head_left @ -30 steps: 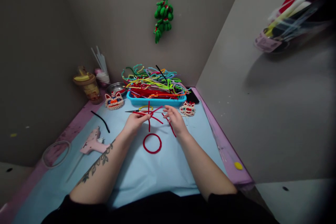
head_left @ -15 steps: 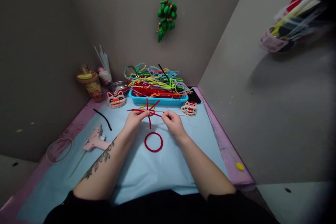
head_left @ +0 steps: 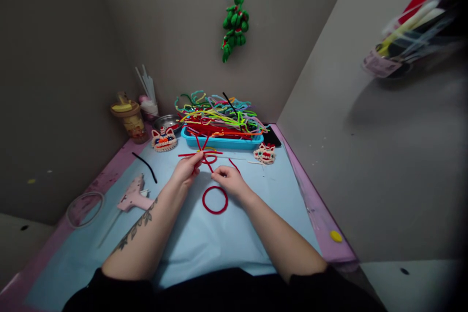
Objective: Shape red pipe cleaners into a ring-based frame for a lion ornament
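Observation:
Between thumb and fingers, my left hand (head_left: 188, 168) pinches the middle of a star of crossed red pipe cleaners (head_left: 203, 144), whose arms stick out in several directions. My right hand (head_left: 227, 178) is closed on the lower arm of that star, near its end. Just past the right fingers shows a short red pipe cleaner piece (head_left: 234, 165); whether it is held, I cannot tell. Below the hands, a red pipe cleaner ring (head_left: 215, 213) lies flat on the blue sheet (head_left: 234, 239). Behind the star is a smaller red loop (head_left: 210, 161), partly hidden.
A blue tray (head_left: 226, 143) heaped with colourful pipe cleaners stands at the back, with lion-face pieces (head_left: 164, 140) (head_left: 264, 154) on either side. Left lie a pink glue gun (head_left: 132, 196) and a black pipe cleaner (head_left: 145, 166). A cup (head_left: 130, 122) and metal bowl (head_left: 168, 122) stand behind.
My right hand has moved down and left, from the star's right arm to its lower arm. The star has turned and tilted in my left hand.

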`<state>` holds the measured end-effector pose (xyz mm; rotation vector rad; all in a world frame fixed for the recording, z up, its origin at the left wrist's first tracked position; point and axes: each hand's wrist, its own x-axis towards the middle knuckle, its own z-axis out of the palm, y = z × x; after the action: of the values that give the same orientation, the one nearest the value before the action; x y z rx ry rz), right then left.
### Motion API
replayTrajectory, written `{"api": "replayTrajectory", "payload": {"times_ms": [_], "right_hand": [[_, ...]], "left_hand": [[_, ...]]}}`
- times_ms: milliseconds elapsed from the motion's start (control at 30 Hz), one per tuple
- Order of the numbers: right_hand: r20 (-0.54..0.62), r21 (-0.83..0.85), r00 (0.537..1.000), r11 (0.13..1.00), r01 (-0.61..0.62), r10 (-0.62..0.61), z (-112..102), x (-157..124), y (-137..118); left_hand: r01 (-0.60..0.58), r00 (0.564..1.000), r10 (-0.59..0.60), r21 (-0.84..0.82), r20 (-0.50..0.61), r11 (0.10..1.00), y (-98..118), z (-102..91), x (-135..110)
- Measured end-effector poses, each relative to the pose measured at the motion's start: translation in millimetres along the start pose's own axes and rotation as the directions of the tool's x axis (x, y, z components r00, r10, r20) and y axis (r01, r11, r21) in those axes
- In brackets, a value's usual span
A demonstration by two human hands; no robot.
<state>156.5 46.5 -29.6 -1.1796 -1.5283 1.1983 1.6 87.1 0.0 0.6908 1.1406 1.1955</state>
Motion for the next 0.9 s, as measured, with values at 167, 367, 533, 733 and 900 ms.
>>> {"api": "replayTrajectory", "payload": {"times_ms": [167,367,533,733,900], "right_hand": [[-0.103,-0.024,0.991,0.996,0.082,-0.084,2,-5,-5],[-0.185,-0.367,0.938,0.906,0.211,-0.293,8,-12,-11],[-0.052,-0.435,0.97,0.88,0.192,-0.238,-5,-16,-20],[-0.371,-0.026,0.928,0.999,0.029,-0.037,-51,-8,-31],[-0.101,0.316,0.974,0.935,-0.164,0.205,-50,-1,-25]], "left_hand": [[-0.299,0.951,0.308,0.275,0.013,0.914,-8,-4.4,5],[-0.348,0.935,0.347,0.38,0.073,0.857,-9,-7.1,8],[-0.264,0.964,0.245,0.371,0.099,0.89,3,-5.5,2],[-0.263,0.886,0.038,0.433,0.463,0.862,11,-6.8,-9],[-0.259,0.736,-0.167,0.502,0.656,0.825,5,-3.5,-15]]}}
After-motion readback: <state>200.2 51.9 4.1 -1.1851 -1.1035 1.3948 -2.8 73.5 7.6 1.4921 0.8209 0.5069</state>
